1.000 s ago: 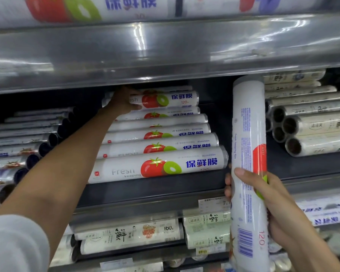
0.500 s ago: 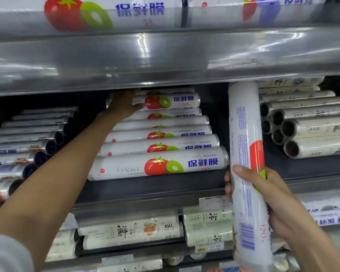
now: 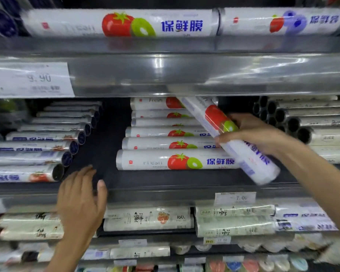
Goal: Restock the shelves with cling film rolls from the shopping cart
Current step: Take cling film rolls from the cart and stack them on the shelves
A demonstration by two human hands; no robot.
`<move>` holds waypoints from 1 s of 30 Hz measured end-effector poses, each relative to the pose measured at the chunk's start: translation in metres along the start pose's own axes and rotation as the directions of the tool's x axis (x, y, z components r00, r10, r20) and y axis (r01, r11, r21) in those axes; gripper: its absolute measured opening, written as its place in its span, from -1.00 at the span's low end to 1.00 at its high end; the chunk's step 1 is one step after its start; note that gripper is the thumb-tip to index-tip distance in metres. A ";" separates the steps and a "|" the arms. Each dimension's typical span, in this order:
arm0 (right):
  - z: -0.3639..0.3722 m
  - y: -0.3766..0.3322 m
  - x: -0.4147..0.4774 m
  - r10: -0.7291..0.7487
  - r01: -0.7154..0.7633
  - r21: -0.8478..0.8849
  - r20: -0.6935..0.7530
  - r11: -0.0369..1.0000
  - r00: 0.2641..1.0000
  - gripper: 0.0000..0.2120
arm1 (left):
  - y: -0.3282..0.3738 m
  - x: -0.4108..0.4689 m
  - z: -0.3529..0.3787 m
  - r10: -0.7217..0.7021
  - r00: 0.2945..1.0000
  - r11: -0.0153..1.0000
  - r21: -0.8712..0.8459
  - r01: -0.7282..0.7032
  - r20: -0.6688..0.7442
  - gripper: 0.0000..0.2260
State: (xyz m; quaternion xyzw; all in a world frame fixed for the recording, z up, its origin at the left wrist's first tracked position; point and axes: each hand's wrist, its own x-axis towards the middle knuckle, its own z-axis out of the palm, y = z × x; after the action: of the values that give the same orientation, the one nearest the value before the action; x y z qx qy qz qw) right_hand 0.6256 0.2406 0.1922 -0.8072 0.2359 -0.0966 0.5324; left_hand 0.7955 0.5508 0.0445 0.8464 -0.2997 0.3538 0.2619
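The right hand [image 3: 257,132] has fingers and thumb curled round a cling film roll [image 3: 243,156], which it holds at a slant. The roll's top end is tucked under the upper shelf's front rail [image 3: 185,73]. Its bottom end juts past the middle shelf's front edge [image 3: 165,191], crossing the right end of the stack of matching rolls [image 3: 175,161]. The left hand [image 3: 81,197], fingers loosely spread and holding nothing, is at that front edge, left of the stack.

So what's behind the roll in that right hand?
Stacked tomato-print rolls on the shelf. The tilted roll and right hand cover their right ends, so those can't be seen.
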 end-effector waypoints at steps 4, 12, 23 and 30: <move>0.000 -0.018 0.051 -0.169 0.158 -0.417 0.009 0.895 0.986 -0.41 | -0.009 -0.003 0.027 0.109 0.993 0.992 0.075 -0.105 -0.052 -0.62; 0.013 -0.019 0.155 -0.225 0.240 -0.680 0.113 0.692 0.968 -0.19 | -0.016 -0.004 0.044 0.195 0.957 0.977 0.123 -0.172 -0.215 -0.60; 0.011 0.012 0.177 -0.274 0.286 -0.516 0.102 0.808 0.956 -0.27 | -0.017 -0.004 0.047 0.196 0.951 0.976 0.139 -0.166 -0.241 -0.57; -0.030 0.045 0.150 -0.366 0.229 -0.657 -0.075 0.718 0.928 -0.38 | -0.017 -0.006 0.050 0.193 0.945 0.976 0.150 -0.158 -0.264 -0.59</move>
State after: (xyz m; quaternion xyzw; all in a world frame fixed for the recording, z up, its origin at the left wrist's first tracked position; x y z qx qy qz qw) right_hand 0.7314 0.1295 0.1494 -0.9527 0.1732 -0.1759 0.1774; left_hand 0.8260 0.5315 0.0054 0.7733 -0.3114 0.5089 0.2146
